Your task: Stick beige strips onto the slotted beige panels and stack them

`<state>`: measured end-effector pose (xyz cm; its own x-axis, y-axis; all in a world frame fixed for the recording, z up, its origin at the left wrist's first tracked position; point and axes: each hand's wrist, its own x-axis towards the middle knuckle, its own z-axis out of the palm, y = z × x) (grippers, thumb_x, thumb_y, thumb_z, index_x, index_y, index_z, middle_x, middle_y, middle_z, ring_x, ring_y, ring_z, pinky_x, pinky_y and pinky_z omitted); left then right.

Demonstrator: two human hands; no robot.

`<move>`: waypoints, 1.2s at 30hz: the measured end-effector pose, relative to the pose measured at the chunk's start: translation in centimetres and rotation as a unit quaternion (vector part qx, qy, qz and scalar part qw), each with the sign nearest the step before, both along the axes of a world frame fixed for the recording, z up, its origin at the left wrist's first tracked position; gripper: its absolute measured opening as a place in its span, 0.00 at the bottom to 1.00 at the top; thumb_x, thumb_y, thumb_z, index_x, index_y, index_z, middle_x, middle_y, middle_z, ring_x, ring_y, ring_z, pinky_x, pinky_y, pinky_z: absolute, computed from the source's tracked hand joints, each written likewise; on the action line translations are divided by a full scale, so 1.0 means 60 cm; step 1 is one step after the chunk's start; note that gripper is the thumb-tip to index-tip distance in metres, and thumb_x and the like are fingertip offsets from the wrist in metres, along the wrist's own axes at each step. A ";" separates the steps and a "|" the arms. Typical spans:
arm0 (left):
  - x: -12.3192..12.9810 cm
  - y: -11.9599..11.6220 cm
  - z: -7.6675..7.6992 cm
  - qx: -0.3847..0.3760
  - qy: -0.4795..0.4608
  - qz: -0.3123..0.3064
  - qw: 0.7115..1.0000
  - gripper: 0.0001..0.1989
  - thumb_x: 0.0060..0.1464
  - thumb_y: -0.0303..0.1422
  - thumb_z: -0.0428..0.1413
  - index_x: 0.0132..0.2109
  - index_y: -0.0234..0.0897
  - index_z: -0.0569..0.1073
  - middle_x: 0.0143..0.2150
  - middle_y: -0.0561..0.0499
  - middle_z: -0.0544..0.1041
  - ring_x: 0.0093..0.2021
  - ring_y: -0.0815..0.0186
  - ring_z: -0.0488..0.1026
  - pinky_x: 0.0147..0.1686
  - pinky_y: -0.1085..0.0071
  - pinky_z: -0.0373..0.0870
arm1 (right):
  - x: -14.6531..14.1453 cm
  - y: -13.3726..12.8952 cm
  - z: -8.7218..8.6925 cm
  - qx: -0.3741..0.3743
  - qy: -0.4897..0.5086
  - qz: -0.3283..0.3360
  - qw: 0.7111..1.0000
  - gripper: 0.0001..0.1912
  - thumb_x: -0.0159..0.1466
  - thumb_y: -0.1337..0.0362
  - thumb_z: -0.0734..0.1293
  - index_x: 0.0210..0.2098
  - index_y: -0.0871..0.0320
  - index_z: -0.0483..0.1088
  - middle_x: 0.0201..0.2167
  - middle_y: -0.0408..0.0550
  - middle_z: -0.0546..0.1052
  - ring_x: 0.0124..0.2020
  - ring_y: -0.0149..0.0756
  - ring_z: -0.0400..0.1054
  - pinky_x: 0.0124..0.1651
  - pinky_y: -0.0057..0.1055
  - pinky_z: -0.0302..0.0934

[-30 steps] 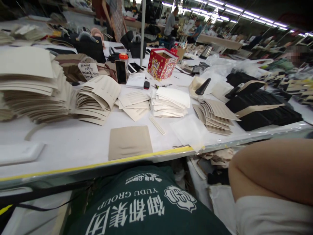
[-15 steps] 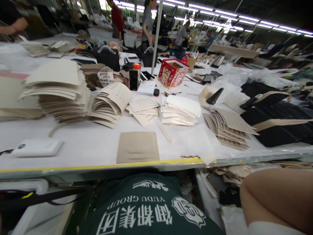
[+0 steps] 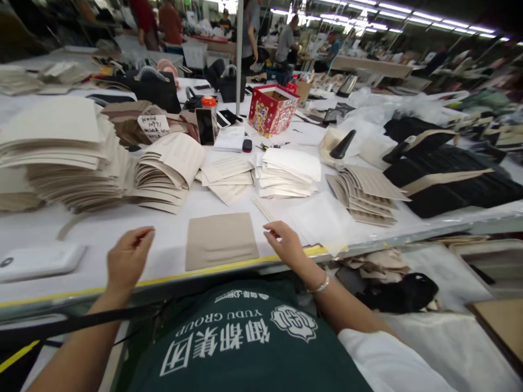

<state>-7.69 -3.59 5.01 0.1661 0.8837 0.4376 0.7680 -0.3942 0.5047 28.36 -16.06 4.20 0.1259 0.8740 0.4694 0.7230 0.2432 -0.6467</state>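
While the table is heavily loaded, a topple of the tall beige stack, left of the tan panel, is judged possible, should its uneven layers be knocked. The panel, laid flat at the near edge, could be lost over it if brushed. To its right, a thin sheet is noted; reach beyond is obstructed by the white stack. The panel is flanked by the left hand, curled, its closure undeterminable, and right hand, fingertips slightly apart; nothing is seen held. At its far-right corner, a pale strip is partly hidden.
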 end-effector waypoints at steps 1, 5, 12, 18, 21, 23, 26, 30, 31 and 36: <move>0.024 -0.004 -0.024 -0.014 0.008 -0.063 0.998 0.18 0.58 0.44 0.45 0.41 0.35 0.71 0.39 0.50 0.75 0.37 0.66 0.71 0.40 0.66 0.71 | -0.011 0.005 -0.021 -0.018 -0.019 0.019 0.999 0.07 0.64 0.67 0.61 0.39 0.58 0.69 0.33 0.47 0.71 0.30 0.30 0.66 0.35 0.28 0.65; 0.116 -0.028 -0.087 0.020 0.074 -0.307 0.948 0.15 0.60 0.37 0.45 0.43 0.34 0.73 0.41 0.45 0.75 0.42 0.64 0.71 0.45 0.68 0.68 | -0.051 0.021 -0.076 -0.051 -0.128 0.058 0.989 0.09 0.63 0.69 0.61 0.41 0.60 0.71 0.36 0.51 0.72 0.39 0.36 0.65 0.44 0.33 0.61; 0.180 -0.047 -0.122 0.058 0.174 -0.340 0.922 0.14 0.61 0.33 0.45 0.44 0.35 0.74 0.40 0.45 0.74 0.39 0.62 0.67 0.39 0.65 0.67 | -0.092 0.032 -0.094 -0.104 -0.233 0.094 0.962 0.09 0.64 0.69 0.62 0.42 0.57 0.71 0.37 0.49 0.73 0.40 0.36 0.62 0.43 0.32 0.57; 0.188 -0.068 -0.123 0.029 0.193 -0.275 0.941 0.13 0.60 0.33 0.47 0.47 0.39 0.73 0.41 0.46 0.73 0.40 0.61 0.66 0.39 0.64 0.66 | -0.108 0.043 -0.099 -0.109 -0.237 0.111 0.959 0.12 0.64 0.69 0.62 0.46 0.56 0.70 0.40 0.49 0.72 0.41 0.37 0.61 0.45 0.33 0.56; 0.176 -0.066 -0.124 0.015 0.173 -0.261 0.950 0.13 0.60 0.37 0.48 0.45 0.38 0.73 0.41 0.46 0.72 0.41 0.62 0.66 0.41 0.64 0.66 | -0.100 0.046 -0.092 -0.131 -0.226 0.115 0.958 0.09 0.65 0.68 0.62 0.42 0.56 0.71 0.38 0.48 0.72 0.40 0.36 0.61 0.45 0.31 0.56; 0.157 -0.060 -0.126 0.021 0.153 -0.257 0.954 0.15 0.60 0.39 0.47 0.44 0.37 0.73 0.40 0.46 0.71 0.41 0.62 0.66 0.42 0.65 0.67 | -0.084 0.045 -0.088 -0.151 -0.221 0.112 0.957 0.07 0.64 0.67 0.62 0.39 0.57 0.71 0.36 0.48 0.72 0.39 0.36 0.61 0.44 0.31 0.56; 0.119 -0.051 -0.126 0.032 0.134 -0.241 0.961 0.16 0.60 0.39 0.46 0.43 0.35 0.73 0.39 0.46 0.72 0.40 0.63 0.67 0.42 0.66 0.68 | -0.055 0.039 -0.082 -0.170 -0.222 0.101 0.955 0.06 0.63 0.68 0.63 0.39 0.58 0.71 0.37 0.48 0.71 0.39 0.36 0.62 0.44 0.31 0.56; 0.093 -0.046 -0.115 0.042 0.146 -0.235 0.960 0.16 0.61 0.38 0.45 0.42 0.35 0.73 0.39 0.46 0.73 0.39 0.63 0.68 0.41 0.66 0.68 | -0.038 0.036 -0.074 -0.184 -0.237 0.096 0.949 0.06 0.62 0.67 0.64 0.39 0.57 0.71 0.36 0.48 0.72 0.39 0.37 0.62 0.44 0.32 0.56; 0.097 -0.045 -0.112 0.047 0.154 -0.237 0.958 0.16 0.61 0.38 0.45 0.41 0.35 0.74 0.38 0.46 0.73 0.38 0.63 0.68 0.40 0.66 0.68 | -0.042 0.038 -0.072 -0.184 -0.239 0.094 0.949 0.06 0.62 0.67 0.64 0.39 0.57 0.71 0.36 0.48 0.72 0.39 0.37 0.63 0.44 0.32 0.56; 0.167 -0.040 -0.111 0.076 0.163 -0.243 0.953 0.14 0.60 0.36 0.45 0.44 0.35 0.72 0.41 0.45 0.74 0.42 0.61 0.68 0.43 0.64 0.67 | -0.098 0.066 -0.078 -0.116 -0.209 0.087 0.967 0.14 0.63 0.69 0.61 0.49 0.59 0.67 0.46 0.51 0.70 0.46 0.38 0.61 0.50 0.34 0.56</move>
